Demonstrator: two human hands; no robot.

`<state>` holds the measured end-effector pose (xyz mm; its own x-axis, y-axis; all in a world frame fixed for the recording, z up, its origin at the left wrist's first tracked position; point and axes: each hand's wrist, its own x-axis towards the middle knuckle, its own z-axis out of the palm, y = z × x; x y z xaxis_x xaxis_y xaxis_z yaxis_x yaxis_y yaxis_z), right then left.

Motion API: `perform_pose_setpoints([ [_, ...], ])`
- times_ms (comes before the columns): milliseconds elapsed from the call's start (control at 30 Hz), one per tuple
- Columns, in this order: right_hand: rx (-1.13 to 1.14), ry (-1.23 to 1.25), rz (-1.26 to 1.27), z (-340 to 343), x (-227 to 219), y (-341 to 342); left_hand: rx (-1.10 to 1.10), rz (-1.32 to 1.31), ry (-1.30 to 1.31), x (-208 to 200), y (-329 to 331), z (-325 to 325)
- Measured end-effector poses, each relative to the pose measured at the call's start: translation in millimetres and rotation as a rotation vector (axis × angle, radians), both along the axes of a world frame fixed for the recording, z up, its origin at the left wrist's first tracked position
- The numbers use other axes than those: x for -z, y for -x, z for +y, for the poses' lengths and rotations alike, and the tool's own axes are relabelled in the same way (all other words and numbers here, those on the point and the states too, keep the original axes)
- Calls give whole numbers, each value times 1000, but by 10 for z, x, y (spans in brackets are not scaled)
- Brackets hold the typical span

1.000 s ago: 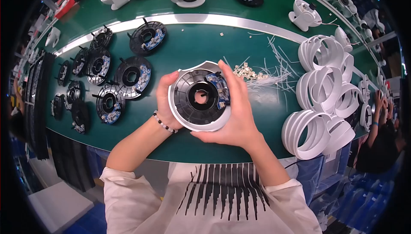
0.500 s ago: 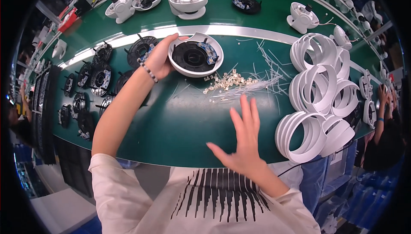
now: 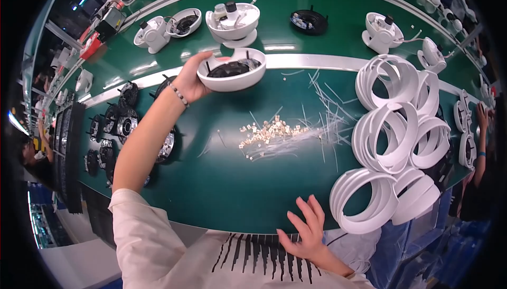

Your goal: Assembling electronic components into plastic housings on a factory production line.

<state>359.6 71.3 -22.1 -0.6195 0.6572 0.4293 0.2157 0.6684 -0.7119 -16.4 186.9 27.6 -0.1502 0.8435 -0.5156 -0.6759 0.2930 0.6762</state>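
now my left hand (image 3: 191,81) alone holds the white shell (image 3: 235,82) left of the rings (image 3: 339,204); my right hand (image 3: 307,238), freed, spreads beside them.

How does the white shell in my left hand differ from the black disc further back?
The white shell is held up in your left hand; the black disc lies on the green surface. The shell has a smooth white wall; the disc has none. Both look rounded and show black parts.
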Motion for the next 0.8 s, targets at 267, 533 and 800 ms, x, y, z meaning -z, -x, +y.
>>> perform_pose_setpoints([
  [267,-31,12,8,26,-15,-38,55,-87,-48,-111,-99,-124],
  [533,129,-381,285,334,-303,447,321,-222,229,6,-1097,-627],
  [800,-36,-382,276,582,-670,580,430,-422,192,-46,-1390,-939],
])
